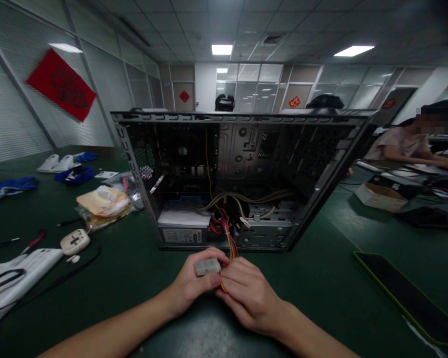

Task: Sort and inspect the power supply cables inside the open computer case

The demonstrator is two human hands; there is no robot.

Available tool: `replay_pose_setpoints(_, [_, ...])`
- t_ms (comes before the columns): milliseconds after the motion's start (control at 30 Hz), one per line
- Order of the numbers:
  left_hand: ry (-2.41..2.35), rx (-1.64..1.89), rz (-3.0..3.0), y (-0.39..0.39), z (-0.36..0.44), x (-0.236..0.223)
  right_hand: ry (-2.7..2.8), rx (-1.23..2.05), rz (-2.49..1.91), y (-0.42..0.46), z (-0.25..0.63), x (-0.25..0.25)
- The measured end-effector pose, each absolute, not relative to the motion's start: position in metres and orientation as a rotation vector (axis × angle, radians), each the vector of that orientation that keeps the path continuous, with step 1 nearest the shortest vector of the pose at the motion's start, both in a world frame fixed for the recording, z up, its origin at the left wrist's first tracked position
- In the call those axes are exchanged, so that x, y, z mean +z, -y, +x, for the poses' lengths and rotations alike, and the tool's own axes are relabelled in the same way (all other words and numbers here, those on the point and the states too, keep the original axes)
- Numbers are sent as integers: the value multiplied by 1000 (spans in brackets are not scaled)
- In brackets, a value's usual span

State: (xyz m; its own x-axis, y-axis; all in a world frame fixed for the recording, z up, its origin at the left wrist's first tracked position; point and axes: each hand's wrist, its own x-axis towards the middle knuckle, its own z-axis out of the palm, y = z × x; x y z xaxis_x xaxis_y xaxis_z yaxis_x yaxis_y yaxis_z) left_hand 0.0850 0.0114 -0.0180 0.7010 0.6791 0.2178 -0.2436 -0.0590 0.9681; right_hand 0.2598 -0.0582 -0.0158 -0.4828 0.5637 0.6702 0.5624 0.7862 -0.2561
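Note:
Just in front of an open computer case [254,238], both of my hands meet over a bundle of coloured power cables [229,241]. My left hand [196,283] is closed around a light grey plastic connector [208,267] at the end of the cables. Pressed up against it, my right hand [250,296] has its fingers closed on the yellow, red and orange wires. The cables run from inside the case, next to the power supply [182,235]. A loose white connector [245,222] hangs inside. My right fingertips are partly hidden.
Left on the green table [134,258] lie gloves [11,185], a blue tray [73,175], a plastic bag [104,201], a white controller [75,242] and cables. A black, green-edged mat [406,293] and a box [381,196] lie right. A co-worker [406,139] sits behind.

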Motion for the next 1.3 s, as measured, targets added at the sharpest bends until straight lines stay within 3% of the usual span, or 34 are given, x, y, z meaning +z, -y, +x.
replay_pose_setpoints(833, [-318, 952, 1602, -5, 87, -19, 1962, -173, -831, 54, 260, -17])
replay_pose_setpoints(1100, [-549, 797, 1507, -15, 89, -23, 2103, -193, -892, 56, 261, -18])
replay_pose_setpoints(1300, [-418, 677, 1534, -19, 88, -29, 2236, -307, -806, 62, 256, -16])
